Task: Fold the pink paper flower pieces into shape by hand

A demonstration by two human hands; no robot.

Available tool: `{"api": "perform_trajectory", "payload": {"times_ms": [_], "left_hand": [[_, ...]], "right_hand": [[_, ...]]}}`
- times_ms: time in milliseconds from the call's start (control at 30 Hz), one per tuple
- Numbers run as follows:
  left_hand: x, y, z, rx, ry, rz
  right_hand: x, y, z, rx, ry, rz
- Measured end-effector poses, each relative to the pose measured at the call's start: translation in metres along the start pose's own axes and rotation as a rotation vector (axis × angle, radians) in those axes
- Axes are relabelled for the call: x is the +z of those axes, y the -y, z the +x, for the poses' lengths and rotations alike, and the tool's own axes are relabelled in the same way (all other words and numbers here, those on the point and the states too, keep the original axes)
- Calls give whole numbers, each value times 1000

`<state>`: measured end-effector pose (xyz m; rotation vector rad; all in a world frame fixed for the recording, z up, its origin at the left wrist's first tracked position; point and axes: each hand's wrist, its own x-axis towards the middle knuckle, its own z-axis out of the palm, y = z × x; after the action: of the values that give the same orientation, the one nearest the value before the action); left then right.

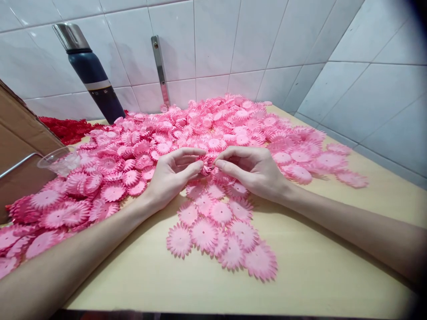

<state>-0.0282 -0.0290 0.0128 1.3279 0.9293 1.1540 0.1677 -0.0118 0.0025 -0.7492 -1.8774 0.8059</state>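
Observation:
Between my two hands is a small pink petal piece (208,165) with a fringed edge, held just above the pile. My left hand (178,171) pinches it from the left with thumb and fingers. From the right, my right hand (251,171) has thumb and forefinger closed at its other edge. Fine detail at the fingertips is too small to make out. Loose pink flower-shaped pieces (221,213), flat with a small centre hole, lie spread on the table below my hands. Behind them rises a large heap of similar pink pieces (213,120).
A dark blue bottle (96,82) with a metal cap stands at the back left, near red pieces (68,129). A clear plastic cup (60,162) and a cardboard box (26,138) are at left. Tiled walls (216,40) bound the wooden table (316,275).

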Motion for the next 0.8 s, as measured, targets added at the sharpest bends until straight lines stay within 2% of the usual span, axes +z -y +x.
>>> {"api": "perform_trajectory", "payload": {"times_ms": [133,333,500,800], "left_hand": [[-1,0,-2,29,23,51],[-2,2,-1,37,-5,116],[-2,2,-1,34,9,107],[1,-1,-2,53,-9,109]], "right_hand": [[0,2,-1,-14,52,3],[0,5,0,-25,119,-49],[1,3,-1,-38,119,-49],[3,2,-1,36,76,-37]]}}
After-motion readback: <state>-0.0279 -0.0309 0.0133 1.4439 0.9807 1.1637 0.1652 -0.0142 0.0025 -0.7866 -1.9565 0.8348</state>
